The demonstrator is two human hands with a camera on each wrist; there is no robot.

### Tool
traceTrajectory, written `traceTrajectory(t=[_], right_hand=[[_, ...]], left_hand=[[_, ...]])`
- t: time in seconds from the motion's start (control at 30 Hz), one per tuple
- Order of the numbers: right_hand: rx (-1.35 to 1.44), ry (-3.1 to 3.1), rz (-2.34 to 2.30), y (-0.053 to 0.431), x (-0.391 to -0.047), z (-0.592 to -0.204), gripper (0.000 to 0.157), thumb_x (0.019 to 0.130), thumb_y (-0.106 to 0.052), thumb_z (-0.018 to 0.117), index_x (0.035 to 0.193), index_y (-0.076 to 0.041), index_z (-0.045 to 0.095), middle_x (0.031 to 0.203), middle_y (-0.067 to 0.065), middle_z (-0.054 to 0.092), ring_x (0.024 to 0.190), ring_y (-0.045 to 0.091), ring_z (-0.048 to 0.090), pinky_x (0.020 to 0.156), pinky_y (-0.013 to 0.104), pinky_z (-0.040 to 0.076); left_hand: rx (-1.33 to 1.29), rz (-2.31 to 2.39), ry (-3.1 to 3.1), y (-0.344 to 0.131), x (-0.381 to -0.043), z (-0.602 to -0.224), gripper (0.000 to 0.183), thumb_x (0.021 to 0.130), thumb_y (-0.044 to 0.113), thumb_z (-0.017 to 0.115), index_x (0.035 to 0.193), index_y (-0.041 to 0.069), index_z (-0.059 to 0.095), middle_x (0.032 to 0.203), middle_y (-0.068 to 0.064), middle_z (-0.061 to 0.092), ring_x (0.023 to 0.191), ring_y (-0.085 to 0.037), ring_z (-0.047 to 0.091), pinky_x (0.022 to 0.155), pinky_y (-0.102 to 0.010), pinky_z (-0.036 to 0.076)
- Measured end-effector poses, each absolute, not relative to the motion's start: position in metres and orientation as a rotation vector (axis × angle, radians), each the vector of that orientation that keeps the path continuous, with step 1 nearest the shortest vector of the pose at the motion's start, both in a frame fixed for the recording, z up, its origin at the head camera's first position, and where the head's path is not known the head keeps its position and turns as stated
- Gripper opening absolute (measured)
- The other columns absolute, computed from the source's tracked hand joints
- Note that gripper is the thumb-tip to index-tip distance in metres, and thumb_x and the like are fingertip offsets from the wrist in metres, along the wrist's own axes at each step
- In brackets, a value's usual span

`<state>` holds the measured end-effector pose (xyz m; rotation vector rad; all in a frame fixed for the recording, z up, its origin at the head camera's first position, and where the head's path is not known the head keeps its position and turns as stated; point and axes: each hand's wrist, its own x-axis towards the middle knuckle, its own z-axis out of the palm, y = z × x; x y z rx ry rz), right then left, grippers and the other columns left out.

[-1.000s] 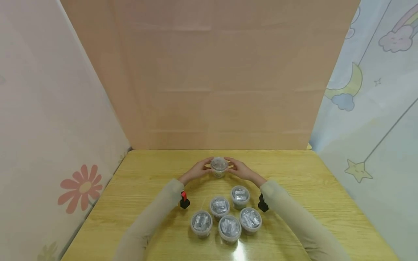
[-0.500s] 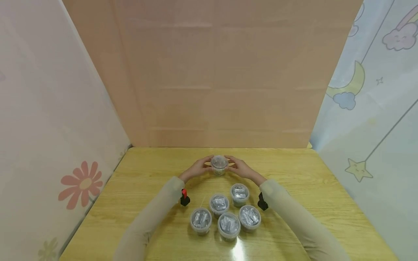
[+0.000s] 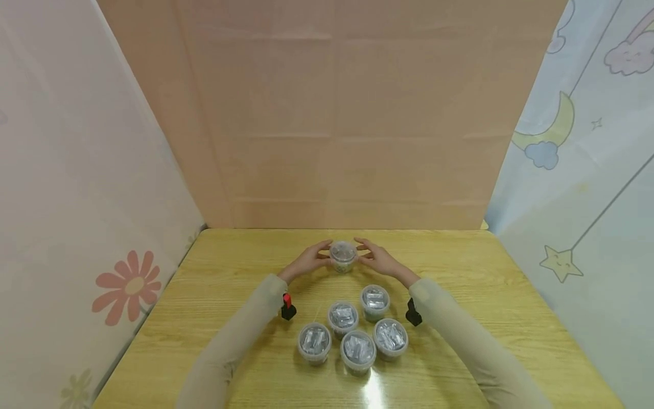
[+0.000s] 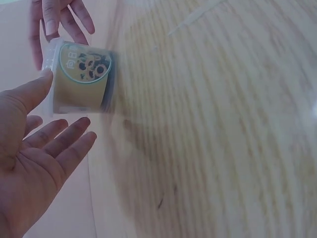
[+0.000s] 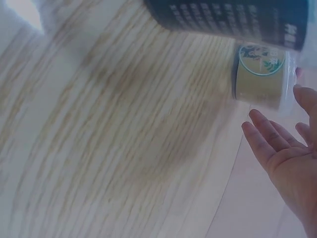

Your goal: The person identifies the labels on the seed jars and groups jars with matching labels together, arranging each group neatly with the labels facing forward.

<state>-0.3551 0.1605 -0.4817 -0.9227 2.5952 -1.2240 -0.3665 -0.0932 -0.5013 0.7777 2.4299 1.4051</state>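
A clear lidded plastic tub with a round flower-patterned label stands upright on the table between both hands. At its left is my left hand; the left wrist view has the thumb of that left hand right at the lid's rim, its other fingers spread apart from the wall. To the right is my right hand. In the right wrist view, the right hand has loosely extended fingers beside the tub, with its thumb near the lid edge.
Several similar tubs with silvery packets under their lids stand nearer the body, including a back one and a left one. One dark-labelled tub is close to the right wrist. A brown panel rises behind the wooden table.
My right hand has loosened and drawn slightly right, off the tub. The left fingers have eased from it too. The head view has tilted up slightly; the nearer tubs stay put.
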Motion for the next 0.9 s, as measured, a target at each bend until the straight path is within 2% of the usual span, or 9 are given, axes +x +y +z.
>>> traceTrajectory(t=[0.2, 0.33, 0.53, 0.9], right_hand=[[-0.865, 2.622, -1.207, 0.165, -0.359, -0.487, 0.058, 0.095, -0.016, 0.053, 0.146, -0.006, 0.025, 0.135, 0.029, 0.042, 0.113, 0.044, 0.052, 0.093, 0.051, 0.046], [-0.887, 2.614, -1.215, 0.168, -0.358, -0.487, 0.056, 0.096, -0.017, 0.053, 0.144, -0.004, 0.028, 0.14, 0.026, 0.037, 0.113, 0.042, 0.053, 0.094, 0.05, 0.045], [-0.895, 2.649, -1.214, 0.175, -0.354, -0.481, 0.053, 0.096, -0.02, 0.052, 0.143, -0.007, 0.032, 0.144, 0.019, 0.036, 0.114, 0.037, 0.053, 0.093, 0.048, 0.047], [-0.885, 2.65, -1.231, 0.183, -0.343, -0.473, 0.053, 0.096, -0.025, 0.051, 0.144, -0.01, 0.032, 0.141, 0.021, 0.038, 0.114, 0.037, 0.053, 0.093, 0.051, 0.045]], left_hand=[[0.801, 1.349, 2.484, -0.099, -0.372, -0.502, 0.068, 0.091, 0.022, 0.06, 0.147, 0.008, 0.024, 0.142, -0.021, 0.038, 0.121, -0.039, 0.048, 0.096, -0.045, 0.045], [0.818, 1.29, 2.539, -0.101, -0.369, -0.495, 0.066, 0.093, 0.023, 0.058, 0.147, 0.008, 0.025, 0.143, -0.021, 0.036, 0.126, -0.04, 0.042, 0.1, -0.05, 0.041], [0.819, 1.26, 2.606, -0.105, -0.365, -0.486, 0.063, 0.094, 0.025, 0.057, 0.147, 0.011, 0.026, 0.146, -0.018, 0.034, 0.13, -0.036, 0.037, 0.104, -0.054, 0.034], [0.89, 1.313, 2.671, -0.112, -0.355, -0.48, 0.058, 0.094, 0.028, 0.056, 0.144, 0.012, 0.033, 0.144, -0.012, 0.039, 0.13, -0.033, 0.038, 0.103, -0.055, 0.034]])
